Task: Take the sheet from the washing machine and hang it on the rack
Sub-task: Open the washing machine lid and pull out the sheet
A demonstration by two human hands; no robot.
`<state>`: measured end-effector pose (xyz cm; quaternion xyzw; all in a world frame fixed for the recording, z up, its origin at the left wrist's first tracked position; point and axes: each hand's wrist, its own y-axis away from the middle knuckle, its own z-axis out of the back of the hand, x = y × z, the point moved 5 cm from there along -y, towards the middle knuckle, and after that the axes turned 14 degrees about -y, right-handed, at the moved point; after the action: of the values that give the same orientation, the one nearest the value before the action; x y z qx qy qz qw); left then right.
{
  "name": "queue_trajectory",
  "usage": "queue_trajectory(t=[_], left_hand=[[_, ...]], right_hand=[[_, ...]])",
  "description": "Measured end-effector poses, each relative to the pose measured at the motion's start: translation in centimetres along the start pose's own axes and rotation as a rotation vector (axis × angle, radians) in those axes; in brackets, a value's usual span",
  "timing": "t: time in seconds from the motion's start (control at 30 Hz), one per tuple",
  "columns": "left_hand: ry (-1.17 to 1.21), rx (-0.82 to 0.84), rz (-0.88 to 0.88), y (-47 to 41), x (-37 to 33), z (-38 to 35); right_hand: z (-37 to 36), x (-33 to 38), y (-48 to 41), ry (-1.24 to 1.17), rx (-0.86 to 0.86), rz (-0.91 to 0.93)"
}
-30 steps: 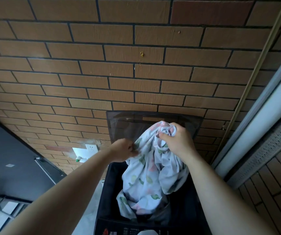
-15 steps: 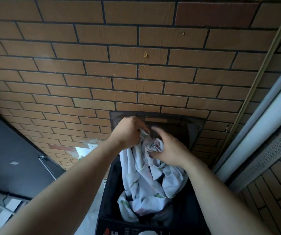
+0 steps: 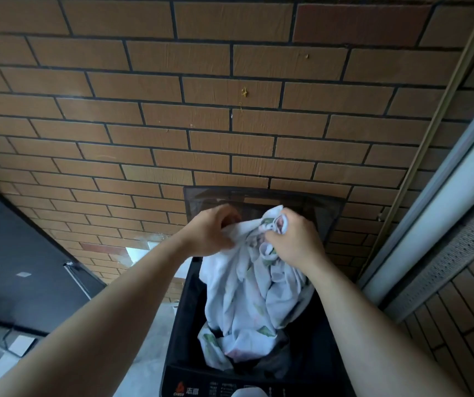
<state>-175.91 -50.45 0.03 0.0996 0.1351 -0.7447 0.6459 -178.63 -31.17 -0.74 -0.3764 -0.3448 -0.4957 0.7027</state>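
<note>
Reaching forward with both bare forearms, the person bunches the sheet (image 3: 247, 287) above the black top-loading washing machine (image 3: 184, 333): left hand (image 3: 210, 233) and right hand (image 3: 296, 242) each fisted on crumpled white fabric (faint leaf print), its lower folds trailing into the drum.

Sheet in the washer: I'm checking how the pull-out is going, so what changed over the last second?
The left hand rose from the sheet's side to its bunched top and gripped there, close to the right hand. The right hand regripped the top. More of the sheet hangs stretched between the hands and the drum. The lower end stays inside the washing machine, lid open.
</note>
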Motion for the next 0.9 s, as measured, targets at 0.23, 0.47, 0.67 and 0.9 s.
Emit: queue_trajectory(t=[0.23,0.47,0.67,0.9], left_hand=[[-0.237,0.248,0.21,1.7,5.5,-5.5],[-0.186,-0.133,0.016,0.7,0.6,-1.0],[0.019,-0.098,0.084,-0.1,-2.5,0.8],[0.861,0.119,0.132,0.1,-1.3,-0.9]], right_hand=[[0.7,-0.7,0.2,0.056,-0.105,-0.023],[-1.5,1.1,1.5,0.158,0.501,-0.104],[-2.9,1.5,2.2,0.02,0.535,-0.071],[-3.0,0.0,2.0,-0.032,0.345,-0.07]])
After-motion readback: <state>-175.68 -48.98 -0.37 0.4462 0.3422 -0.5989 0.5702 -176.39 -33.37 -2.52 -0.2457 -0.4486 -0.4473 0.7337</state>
